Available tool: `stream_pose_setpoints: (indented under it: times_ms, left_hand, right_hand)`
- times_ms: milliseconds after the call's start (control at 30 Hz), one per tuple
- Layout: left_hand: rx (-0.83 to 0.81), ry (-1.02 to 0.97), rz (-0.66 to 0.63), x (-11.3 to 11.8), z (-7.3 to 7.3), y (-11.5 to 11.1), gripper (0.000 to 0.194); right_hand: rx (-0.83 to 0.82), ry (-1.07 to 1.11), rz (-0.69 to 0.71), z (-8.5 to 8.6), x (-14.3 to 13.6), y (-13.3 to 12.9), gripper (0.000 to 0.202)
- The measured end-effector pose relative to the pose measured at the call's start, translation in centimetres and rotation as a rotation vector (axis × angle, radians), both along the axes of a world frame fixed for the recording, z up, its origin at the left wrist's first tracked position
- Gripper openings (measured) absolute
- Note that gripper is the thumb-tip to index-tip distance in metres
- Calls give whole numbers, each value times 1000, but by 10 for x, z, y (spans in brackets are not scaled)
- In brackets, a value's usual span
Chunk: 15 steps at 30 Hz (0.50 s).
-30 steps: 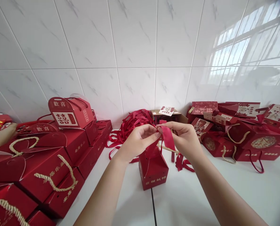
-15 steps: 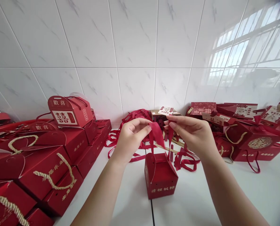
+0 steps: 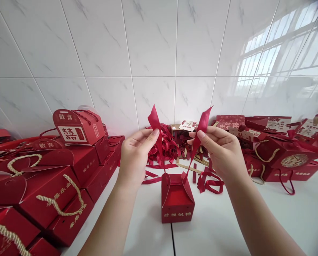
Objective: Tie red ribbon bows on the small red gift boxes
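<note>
A small red gift box (image 3: 178, 213) with gold lettering on its front stands upright on the white table. Out of its top run the two ends of a red ribbon (image 3: 204, 119), spread apart in a V. My left hand (image 3: 139, 151) pinches one end between thumb and fingers, up and to the left of the box. On the other side my right hand (image 3: 220, 147) pinches the second end. Both tips stick up above the fingers. Neither hand touches the box itself.
Stacked red gift boxes with gold rope handles (image 3: 62, 185) fill the left side. A heap of red ribbons (image 3: 166, 147) lies behind the small box. More decorated boxes (image 3: 292, 160) are piled at the right. A white tiled wall (image 3: 153, 53) closes off the back.
My hands have moved apart, the left one further left. The ribbon ends, close together before, now spread wide and point upward. The box sits slightly further left in view.
</note>
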<state>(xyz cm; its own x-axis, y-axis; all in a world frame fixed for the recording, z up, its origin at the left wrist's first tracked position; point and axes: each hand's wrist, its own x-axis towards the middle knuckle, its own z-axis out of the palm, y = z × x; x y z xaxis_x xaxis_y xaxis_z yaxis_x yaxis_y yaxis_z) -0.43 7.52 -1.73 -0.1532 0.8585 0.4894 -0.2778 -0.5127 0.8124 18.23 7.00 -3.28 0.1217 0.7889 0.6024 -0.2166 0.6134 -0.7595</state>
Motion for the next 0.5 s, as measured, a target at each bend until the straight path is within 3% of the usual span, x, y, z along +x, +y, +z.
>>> stream_pose_setpoints:
  times_ms: [133, 300, 400, 500]
  left_hand:
    - [-21, 4, -30, 0, 2, 2, 16]
    - [-76, -73, -237, -3, 5, 4, 14]
    - [-77, -3, -307, -6, 5, 3, 18]
    - [-84, 203, -344, -6, 3, 1, 21]
  right_hand:
    - [-53, 105, 49, 2, 2, 2, 9]
    - [-118, 183, 223, 4, 3, 3, 11]
    - [-148, 142, 188, 1, 0, 4, 10]
    - [-181, 37, 116, -3, -8, 4, 14]
